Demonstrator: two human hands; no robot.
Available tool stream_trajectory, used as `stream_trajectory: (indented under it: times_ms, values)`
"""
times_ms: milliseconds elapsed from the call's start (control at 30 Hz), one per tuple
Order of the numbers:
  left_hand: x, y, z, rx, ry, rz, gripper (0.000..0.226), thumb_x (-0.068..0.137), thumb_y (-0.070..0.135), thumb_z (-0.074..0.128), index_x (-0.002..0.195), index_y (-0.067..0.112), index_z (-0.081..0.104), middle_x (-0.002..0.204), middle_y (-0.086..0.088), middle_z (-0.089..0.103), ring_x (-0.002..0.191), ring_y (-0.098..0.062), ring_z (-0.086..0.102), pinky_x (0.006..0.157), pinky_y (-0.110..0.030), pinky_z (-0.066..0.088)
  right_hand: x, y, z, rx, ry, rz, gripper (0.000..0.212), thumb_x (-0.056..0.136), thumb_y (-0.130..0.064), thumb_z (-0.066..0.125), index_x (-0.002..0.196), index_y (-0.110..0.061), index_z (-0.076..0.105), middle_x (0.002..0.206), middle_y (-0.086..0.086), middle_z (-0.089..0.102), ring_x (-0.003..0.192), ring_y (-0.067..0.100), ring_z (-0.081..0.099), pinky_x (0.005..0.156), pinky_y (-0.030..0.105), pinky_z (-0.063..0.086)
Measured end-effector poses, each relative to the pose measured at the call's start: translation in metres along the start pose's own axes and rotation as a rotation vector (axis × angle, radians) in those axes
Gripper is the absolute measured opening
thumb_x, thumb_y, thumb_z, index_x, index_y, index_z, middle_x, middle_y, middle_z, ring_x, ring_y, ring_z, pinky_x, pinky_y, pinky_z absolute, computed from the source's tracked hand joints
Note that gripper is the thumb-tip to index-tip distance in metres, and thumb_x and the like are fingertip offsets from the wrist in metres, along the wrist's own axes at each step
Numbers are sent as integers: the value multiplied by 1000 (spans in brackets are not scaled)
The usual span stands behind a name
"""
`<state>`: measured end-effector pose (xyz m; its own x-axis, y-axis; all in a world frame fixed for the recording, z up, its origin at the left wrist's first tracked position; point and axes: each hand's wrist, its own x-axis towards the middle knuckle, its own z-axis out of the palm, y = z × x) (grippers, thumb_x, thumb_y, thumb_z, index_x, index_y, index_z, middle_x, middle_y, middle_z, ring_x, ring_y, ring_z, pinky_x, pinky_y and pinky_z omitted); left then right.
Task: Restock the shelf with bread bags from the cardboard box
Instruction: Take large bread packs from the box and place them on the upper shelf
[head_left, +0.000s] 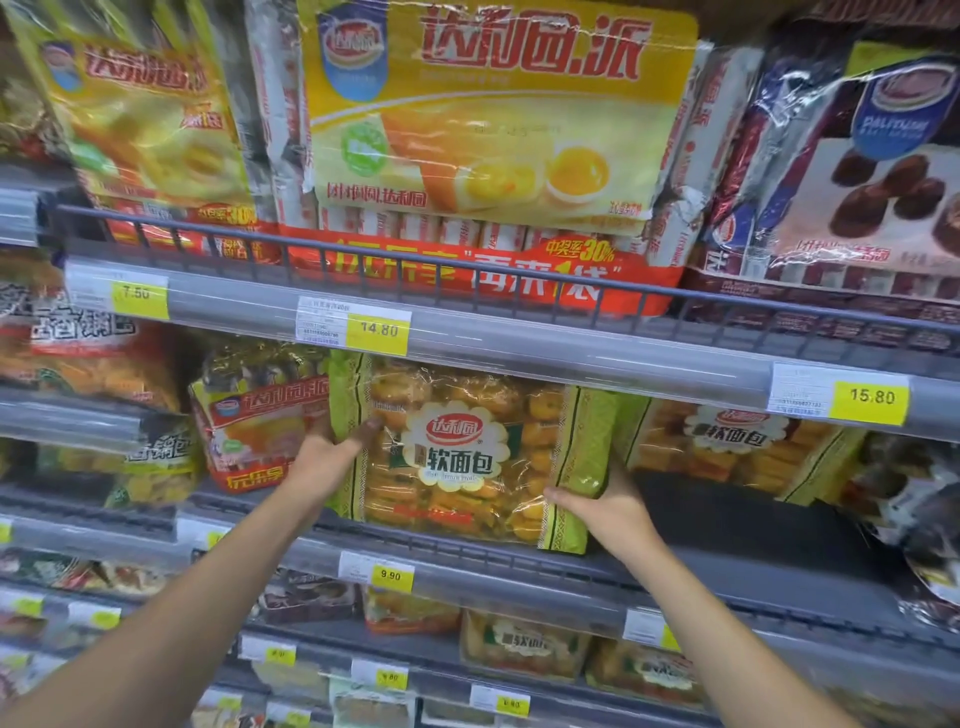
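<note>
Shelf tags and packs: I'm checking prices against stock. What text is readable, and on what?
"7.50": left price tag
"14.80": middle price tag
"15.80": right price tag
"9.90": lower price tag
"软面包": bread bag
"达利园.派": big yellow pack
Lowest tags and small print: too blurred.

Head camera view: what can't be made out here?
1. Cardboard box: nowhere in the head view, outside the frame.
2. Fingers of the right hand: hidden behind the bread bag's lower right corner; only the thumb shows.
3. Fingers of the left hand: hidden behind the bag's left edge.
4. Small print on the 14.80 tag: too small and blurred.
5. Left-edge bags: cut off by the frame, blurred.
</note>
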<state>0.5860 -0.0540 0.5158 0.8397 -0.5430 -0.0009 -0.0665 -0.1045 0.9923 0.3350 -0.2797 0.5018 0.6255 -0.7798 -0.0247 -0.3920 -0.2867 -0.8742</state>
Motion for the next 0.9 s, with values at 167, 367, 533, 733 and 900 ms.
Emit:
stream_trajectory:
  times_ms: [167, 367, 533, 733, 900]
  values:
    - [2, -3, -2, -40, 28, 24, 96, 77, 69, 65, 153, 18, 36, 150, -6, 51, 138, -32, 45, 117, -50, 28, 2, -4, 11, 44, 4, -52, 78, 71, -34, 89, 137, -24, 48, 118, -9, 63, 107, 11, 59, 99, 27, 45]
    - [-2, -2, -1, 11, 8, 14, 115, 70, 84, 63, 157, 20, 25, 157, -6, 43, 144, -32, 38, 120, -53, 23, 3, 3, 8, 28, -13, -68, 72, 72, -36, 88, 131, -32, 48, 113, -14, 63, 104, 8, 61, 97, 27, 47]
    - [-4, 4, 0, 91, -18, -19, 98, 84, 71, 57, 158, 17, 22, 157, -10, 41, 143, -34, 38, 118, -51, 27, -3, 3, 3, -15, -10, -69, 75, 69, -44, 87, 132, -34, 48, 118, -12, 64, 108, 10, 62, 97, 29, 49]
    - [-23, 8, -8, 227, -14, -26, 85, 92, 55, 62, 151, 1, 31, 124, 0, 55, 116, -25, 57, 99, -40, 48, -28, -4, -2, -93, 33, -65, 81, 74, -44, 85, 142, -26, 44, 125, -9, 60, 115, 13, 58, 94, 25, 43]
    - [-49, 5, -29, 257, -40, -43, 107, 87, 60, 66, 161, 11, 7, 168, -8, 14, 152, -31, 22, 120, -51, 28, -68, -11, -1, -194, 94, -21, 102, 76, -55, 79, 156, -20, 25, 158, 0, 34, 146, 23, 32, 116, 43, 33]
